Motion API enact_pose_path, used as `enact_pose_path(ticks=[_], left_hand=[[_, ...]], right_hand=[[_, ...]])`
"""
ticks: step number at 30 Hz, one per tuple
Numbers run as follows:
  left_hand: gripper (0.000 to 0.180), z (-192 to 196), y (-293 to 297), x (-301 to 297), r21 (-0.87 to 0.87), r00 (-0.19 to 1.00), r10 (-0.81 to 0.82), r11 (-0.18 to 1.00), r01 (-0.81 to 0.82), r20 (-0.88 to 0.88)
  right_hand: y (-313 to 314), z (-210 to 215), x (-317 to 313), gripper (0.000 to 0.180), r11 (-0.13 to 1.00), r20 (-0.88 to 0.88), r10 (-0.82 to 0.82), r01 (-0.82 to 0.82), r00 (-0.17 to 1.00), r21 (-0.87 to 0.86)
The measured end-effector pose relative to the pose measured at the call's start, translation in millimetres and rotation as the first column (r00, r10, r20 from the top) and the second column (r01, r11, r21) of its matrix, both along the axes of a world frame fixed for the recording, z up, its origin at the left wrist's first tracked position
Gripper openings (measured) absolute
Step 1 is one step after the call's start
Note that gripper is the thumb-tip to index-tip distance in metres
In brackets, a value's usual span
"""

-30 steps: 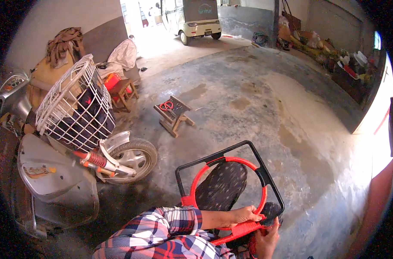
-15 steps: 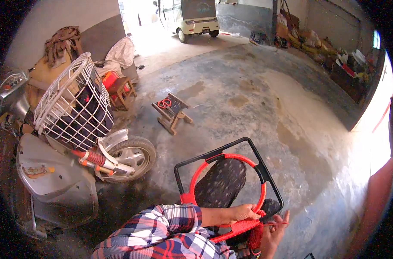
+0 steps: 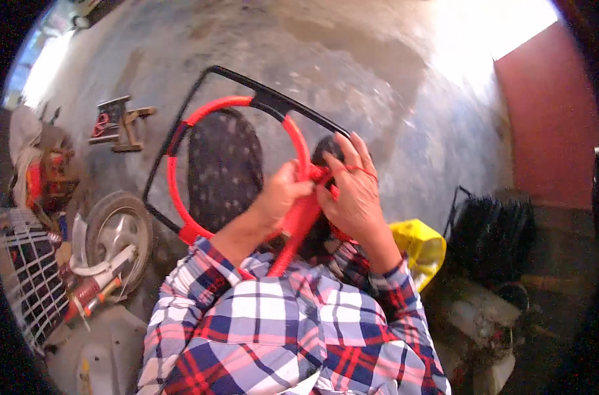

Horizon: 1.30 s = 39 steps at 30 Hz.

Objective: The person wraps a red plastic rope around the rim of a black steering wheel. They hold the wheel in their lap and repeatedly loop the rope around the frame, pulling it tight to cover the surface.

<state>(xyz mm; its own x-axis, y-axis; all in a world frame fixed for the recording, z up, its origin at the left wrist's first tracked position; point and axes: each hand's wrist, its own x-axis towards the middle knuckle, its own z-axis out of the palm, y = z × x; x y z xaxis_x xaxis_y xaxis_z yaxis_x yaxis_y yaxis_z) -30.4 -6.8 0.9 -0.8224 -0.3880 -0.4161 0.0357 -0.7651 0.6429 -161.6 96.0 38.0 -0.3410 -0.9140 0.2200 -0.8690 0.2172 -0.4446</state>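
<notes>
A black metal frame (image 3: 273, 94) with a round ring (image 3: 172, 184) inside it rests across my knees. Red cord is wound round much of the ring, while bare black stretches show near its top and left side. My left hand (image 3: 281, 201) is closed on the ring's right side, thumb on the wrapped part. Just right of it, my right hand (image 3: 357, 197) has red cord (image 3: 365, 172) running across its fingers, which bend in toward the ring with the thumb below. Part of the cord behind that hand is hidden.
A small wooden stool (image 3: 133, 125) with a red loop (image 3: 101, 124) on it stands at the far left. Nearer are a scooter's front wheel (image 3: 122, 230) and white wire basket (image 3: 26, 263). To my right are a yellow bag (image 3: 423, 243), dark stacked things (image 3: 490, 224) and a red panel (image 3: 546, 118).
The view has swung down and to the right, so the frame sits higher and further left in it. My right hand has risen from below the ring to beside my left hand.
</notes>
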Motion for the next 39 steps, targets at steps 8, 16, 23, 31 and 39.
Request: enact_pose_path(ticks=[8,16,23,31,39], left_hand=[[0.037,-23.0,0.6,-1.1,-0.211,0.997,0.079,0.974,-0.078,-0.006],[0.031,-19.3,-5.4,5.4,-0.012,0.989,0.121,0.993,-0.12,0.084],[0.021,-27.3,-10.7,7.5,0.016,0.997,0.03,0.999,-0.031,0.073],[0.016,-18.4,-9.1,5.4,0.159,0.995,-0.076,0.985,0.064,0.072],[0.019,-19.1,-8.1,4.6,0.1,0.953,-0.236,0.97,0.22,0.192]], right_hand=[[-10.6,-14.5,4.1,0.035,0.999,0.026,-0.038,0.038,0.999,0.003],[-12.8,-38.0,-9.4,0.02,0.864,0.588,0.042,0.266,0.808,-0.428],[36.6,-15.3,-38.5,0.021,0.902,0.783,0.144,0.244,0.605,-0.355],[93.4,-5.1,-63.3,0.025,0.997,0.79,-0.076,0.066,0.609,0.044],[150.0,-55.2,-96.8,0.049,0.696,0.799,0.591,0.571,-0.112,-0.435]])
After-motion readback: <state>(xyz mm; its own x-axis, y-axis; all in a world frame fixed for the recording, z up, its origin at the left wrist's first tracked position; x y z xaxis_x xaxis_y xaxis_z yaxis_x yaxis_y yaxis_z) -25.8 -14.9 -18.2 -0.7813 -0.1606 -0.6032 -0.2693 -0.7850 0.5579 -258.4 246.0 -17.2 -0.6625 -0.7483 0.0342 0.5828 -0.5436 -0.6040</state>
